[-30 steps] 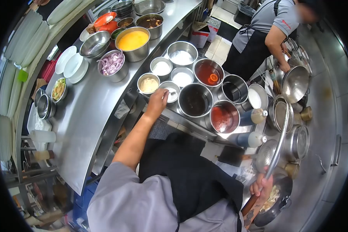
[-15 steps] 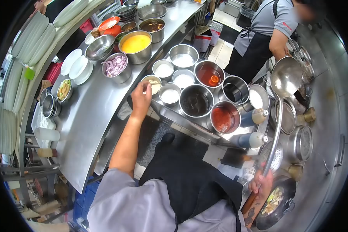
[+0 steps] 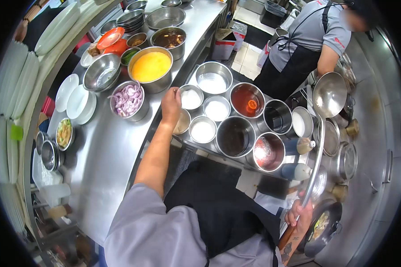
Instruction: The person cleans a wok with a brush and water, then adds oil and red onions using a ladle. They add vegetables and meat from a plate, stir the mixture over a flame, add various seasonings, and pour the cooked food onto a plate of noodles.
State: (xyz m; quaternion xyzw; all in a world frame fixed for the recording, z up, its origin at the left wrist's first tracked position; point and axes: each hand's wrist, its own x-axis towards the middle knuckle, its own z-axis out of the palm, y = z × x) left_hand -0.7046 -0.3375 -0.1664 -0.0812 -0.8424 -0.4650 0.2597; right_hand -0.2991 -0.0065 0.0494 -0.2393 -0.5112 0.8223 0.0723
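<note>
My left hand (image 3: 171, 106) hangs beside a steel tub of white granules (image 3: 191, 97), its fingers drawn together. Whatever they may pinch is hidden. Partly behind its wrist is a tub of pale yellowish contents (image 3: 182, 122). My right hand (image 3: 298, 213) is wrapped around the handle of a long steel ladle (image 3: 329, 95), whose bowl is raised at the upper right. Below and beside that hand, a wok (image 3: 336, 227) holds pale and green food pieces. Close by are two more white-filled tubs (image 3: 217, 108) and a pot of red liquid with an orange slice (image 3: 247, 100).
On the left steel counter (image 3: 104, 155) stand a bowl of sliced purple onion (image 3: 128, 100), a pot of yellow liquid (image 3: 151, 65) and white plates (image 3: 80, 104). Two squeeze bottles (image 3: 298, 171) lie near the pots. A co-worker (image 3: 298, 49) stands at the upper right.
My left hand has moved up and away from the pale yellowish tub to beside the white granules. The view has shifted slightly. My right hand still grips the raised ladle.
</note>
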